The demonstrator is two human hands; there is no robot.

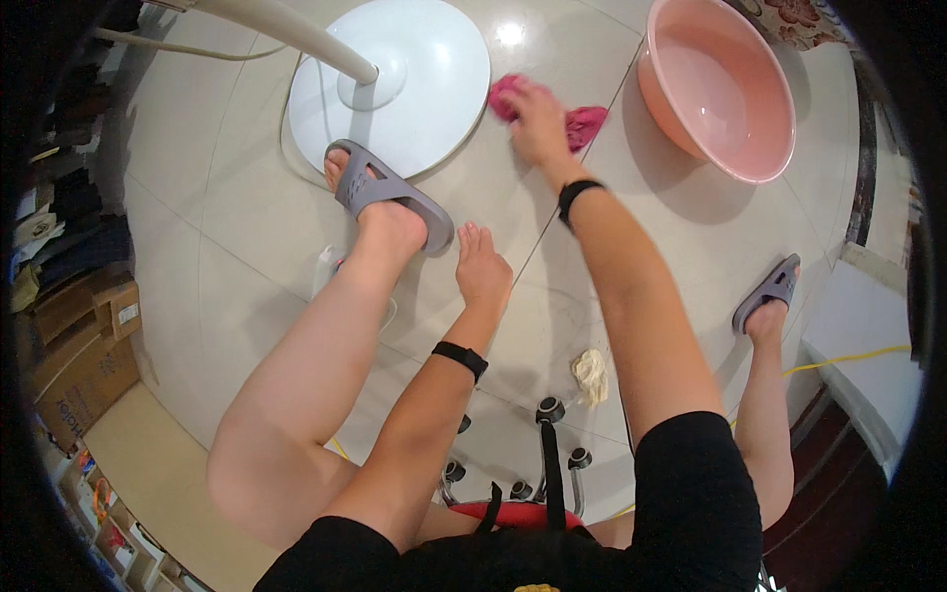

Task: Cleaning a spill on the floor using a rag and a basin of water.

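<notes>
My right hand (536,122), blurred, is on a crumpled dark-pink cloth (586,126) on the tiled floor. Part of the cloth bunches up at the fingers, and a loose end spreads out to the right. Close by on the left is the round white base (436,66) of a floor stand, with a pole rising from it. Nothing shows in my left hand (482,268), whose fingers are stretched out above the floor near the heel of my grey slide sandal (433,222). Its palm is hidden.
A pink plastic basin (669,111) stands on the right. A pale crumpled piece (590,376) lies near the wheels of a red-seated chair (518,512). A cable (185,48) runs to the stand. Cardboard boxes (89,385) line the left, and a yellow cord (851,360) crosses at right.
</notes>
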